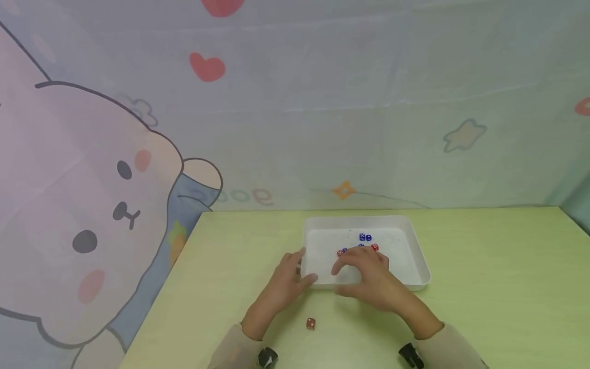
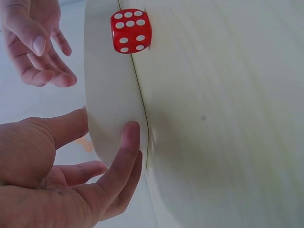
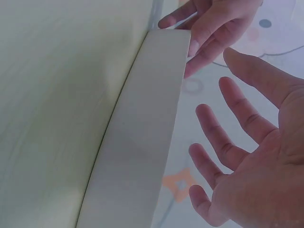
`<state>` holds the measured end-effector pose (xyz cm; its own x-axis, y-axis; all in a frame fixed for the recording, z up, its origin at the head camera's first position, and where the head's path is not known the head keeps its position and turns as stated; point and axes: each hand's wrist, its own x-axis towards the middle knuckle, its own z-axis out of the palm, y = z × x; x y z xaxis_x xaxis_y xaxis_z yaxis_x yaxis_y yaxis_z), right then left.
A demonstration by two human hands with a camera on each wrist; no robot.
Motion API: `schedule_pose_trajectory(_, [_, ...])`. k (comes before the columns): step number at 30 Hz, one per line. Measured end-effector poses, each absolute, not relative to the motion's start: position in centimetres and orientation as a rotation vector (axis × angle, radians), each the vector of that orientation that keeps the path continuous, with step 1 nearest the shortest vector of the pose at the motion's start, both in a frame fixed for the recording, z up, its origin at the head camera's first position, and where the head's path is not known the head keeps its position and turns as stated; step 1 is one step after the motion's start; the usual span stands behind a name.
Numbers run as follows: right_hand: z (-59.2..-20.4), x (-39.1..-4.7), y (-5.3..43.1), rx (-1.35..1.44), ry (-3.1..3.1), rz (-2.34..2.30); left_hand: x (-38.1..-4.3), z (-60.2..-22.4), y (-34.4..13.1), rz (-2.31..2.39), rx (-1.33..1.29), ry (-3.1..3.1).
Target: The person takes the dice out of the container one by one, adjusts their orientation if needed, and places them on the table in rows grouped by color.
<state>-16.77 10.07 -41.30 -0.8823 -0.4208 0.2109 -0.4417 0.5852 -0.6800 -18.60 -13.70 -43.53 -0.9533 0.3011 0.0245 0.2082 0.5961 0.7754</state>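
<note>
Head view takes in a shallow white tray (image 1: 405, 259), which sits on the table with dice gathered around the middle of its floor. Toward the tray's far wall, two blue dice (image 1: 365, 237) lie side by side; just nearer lies another blue die (image 1: 361, 246), partly covered from where I stand, with a red die (image 1: 375, 247) to its right. Left of the tray's middle, a second red die (image 1: 339, 253) sits close against a further blue one. The left hand (image 1: 283, 279) grips the tray's near left corner, thumb at the near wall and fingers around the left side. Above the tray's near half hovers the right hand (image 1: 371, 277), open and holding nothing, its fingers spread and softly bent. One loose red die (image 1: 311, 324) rests in front of the tray, well apart from its near wall; the left wrist view shows white dots on it, six on one face. All around the tray spreads the pale yellow-green table (image 1: 498, 287). Behind the tray hangs a printed curtain (image 1: 322, 102), with a big cartoon animal (image 1: 124, 210) off to the tray's left.
</note>
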Motion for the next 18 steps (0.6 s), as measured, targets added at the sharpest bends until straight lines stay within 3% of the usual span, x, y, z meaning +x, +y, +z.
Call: schedule_pose_trajectory(18, [-41.8, -18.1, 12.7, 0.552, -2.739, 1.197, -18.6, -43.7, -13.6, 1.253, 0.442, 2.723])
